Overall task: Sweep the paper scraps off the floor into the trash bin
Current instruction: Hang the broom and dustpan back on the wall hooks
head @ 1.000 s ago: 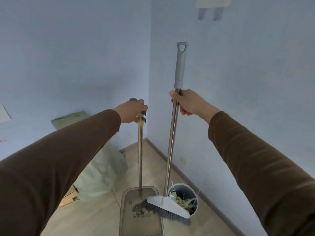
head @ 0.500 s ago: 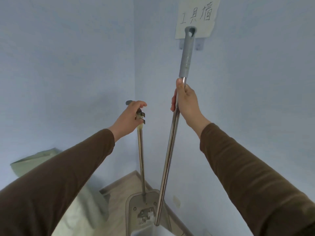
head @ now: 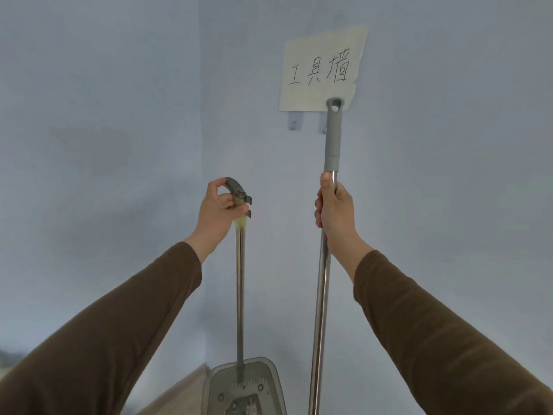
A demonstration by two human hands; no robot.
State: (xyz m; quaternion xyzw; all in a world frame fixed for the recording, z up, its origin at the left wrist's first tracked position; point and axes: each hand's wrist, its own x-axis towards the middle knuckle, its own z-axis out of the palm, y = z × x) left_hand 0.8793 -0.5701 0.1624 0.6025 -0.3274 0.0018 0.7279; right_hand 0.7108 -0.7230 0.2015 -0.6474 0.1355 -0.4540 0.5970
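Fingers: L hand (head: 220, 209) clenched on dustpan (head: 239, 295) handle; R hand (head: 333, 211) wraps steel broom pole (head: 321, 295), grey cap.

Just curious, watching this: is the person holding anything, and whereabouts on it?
Yes. The left hand grips the dustpan by its curved top handle; the right hand grips the broom on its metal pole, just below the grey grip.

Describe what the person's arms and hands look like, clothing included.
Both arms wear long, plain dark brown sleeves, the left sleeve and right sleeve ending at the wrists with snug, unmarked cuffs. The left hand and right hand are bare: no gloves, and no rings, watch or bracelets that I can see.
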